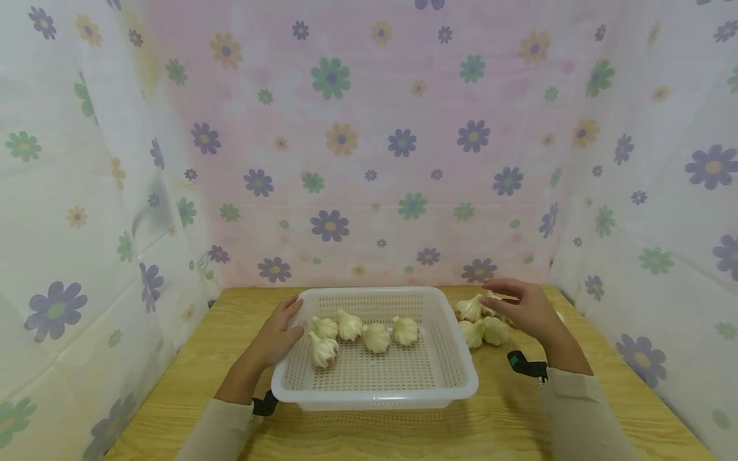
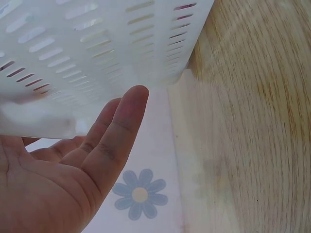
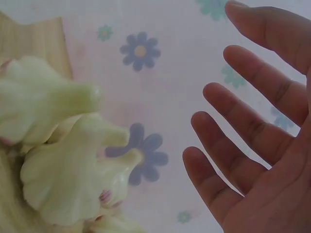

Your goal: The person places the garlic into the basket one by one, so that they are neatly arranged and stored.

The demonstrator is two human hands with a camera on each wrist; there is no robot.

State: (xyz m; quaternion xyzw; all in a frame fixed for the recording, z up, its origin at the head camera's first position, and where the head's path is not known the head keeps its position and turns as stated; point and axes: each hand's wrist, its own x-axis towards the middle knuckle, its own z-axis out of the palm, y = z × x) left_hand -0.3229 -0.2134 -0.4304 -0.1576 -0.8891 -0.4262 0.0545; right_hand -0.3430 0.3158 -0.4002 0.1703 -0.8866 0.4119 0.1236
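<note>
A white slotted plastic basket [image 1: 375, 401] holds several garlic bulbs [image 1: 377, 338], mostly toward its left and back. My left hand [image 1: 280, 333] grips the basket's left rim, thumb over the edge. Seen from the left wrist, that hand's fingers [image 2: 116, 136] lie along the outer wall. Right of the basket sits a pile of garlic bulbs [image 1: 494, 331], partly covered by my right hand [image 1: 526, 312] in the head view. In the right wrist view its fingers are spread and hold nothing, beside the stems of the piled garlic bulbs [image 3: 63, 170].
Everything stands on a wood-grain table [image 1: 230, 358]. Flower-printed cloth [image 1: 375, 160] closes off the back and both sides. Black wrist-camera mounts [image 1: 526, 365] stick out at both wrists, the left one close to the basket's front left corner.
</note>
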